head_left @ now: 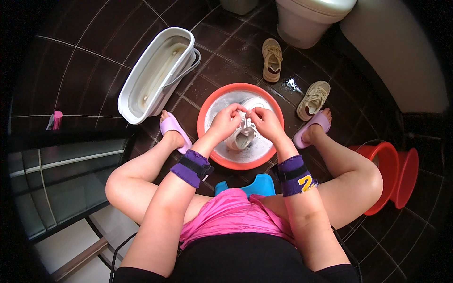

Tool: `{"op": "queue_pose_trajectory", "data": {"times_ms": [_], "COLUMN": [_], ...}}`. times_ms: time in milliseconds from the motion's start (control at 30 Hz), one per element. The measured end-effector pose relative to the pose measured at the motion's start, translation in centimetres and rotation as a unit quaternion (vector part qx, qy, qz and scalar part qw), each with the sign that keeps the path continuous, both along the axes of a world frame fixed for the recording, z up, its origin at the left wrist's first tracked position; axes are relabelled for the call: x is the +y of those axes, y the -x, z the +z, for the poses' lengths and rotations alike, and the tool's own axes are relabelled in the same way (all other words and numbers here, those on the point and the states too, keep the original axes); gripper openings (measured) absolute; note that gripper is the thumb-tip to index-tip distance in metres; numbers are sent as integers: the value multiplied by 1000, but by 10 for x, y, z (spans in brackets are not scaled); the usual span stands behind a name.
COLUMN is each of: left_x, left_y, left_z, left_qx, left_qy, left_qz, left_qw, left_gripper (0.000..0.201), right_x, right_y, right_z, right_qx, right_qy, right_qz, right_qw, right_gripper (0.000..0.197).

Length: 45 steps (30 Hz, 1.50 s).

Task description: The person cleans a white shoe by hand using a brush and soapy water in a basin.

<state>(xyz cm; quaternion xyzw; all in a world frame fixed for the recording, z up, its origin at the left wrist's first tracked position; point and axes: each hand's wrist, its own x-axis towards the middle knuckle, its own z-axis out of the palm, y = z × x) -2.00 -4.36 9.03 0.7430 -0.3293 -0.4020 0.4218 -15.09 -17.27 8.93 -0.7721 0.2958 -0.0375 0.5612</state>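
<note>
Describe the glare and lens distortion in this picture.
In the head view, glare whitens the wet floor between two cream sneakers; tile lines at left bend; corners go black; inside the orange basin, the white shoe's toe nearly blends into pale, bright surroundings.

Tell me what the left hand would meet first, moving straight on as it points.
The left hand would probably meet the right hand first, at its fingertips; the white shoe lies beneath, though depth is hard to judge.
</note>
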Motion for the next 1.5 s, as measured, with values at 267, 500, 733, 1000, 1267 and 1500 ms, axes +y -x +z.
{"op": "queue_pose_trajectory", "data": {"times_ms": [267,500,733,1000,1267,1500], "left_x": [-32,-32,3,-9,-2,-18], "left_y": [-2,-17,25,36,11,-2], "left_z": [34,-13,-90,-106,-70,-23], "left_qx": [31,-229,-151,-189,301,134], "left_qy": [177,148,-136,-146,44,67], "left_qz": [-52,-13,64,90,191,105], "left_qw": [982,962,977,967,933,983], "left_gripper": [31,37,28,28,23,26], "right_x": [-3,-9,23,30,16,17], "right_y": [-3,3,23,20,9,-11], "right_z": [-21,-66,-105,-121,-113,-79], "right_qx": [-83,25,83,24,-39,-79], "right_qy": [6,65,10,49,-242,-166], "right_qz": [-5,-110,-72,-102,-138,-98], "right_qw": [996,991,994,993,960,978], "right_gripper": [38,38,37,23,22,26]}}
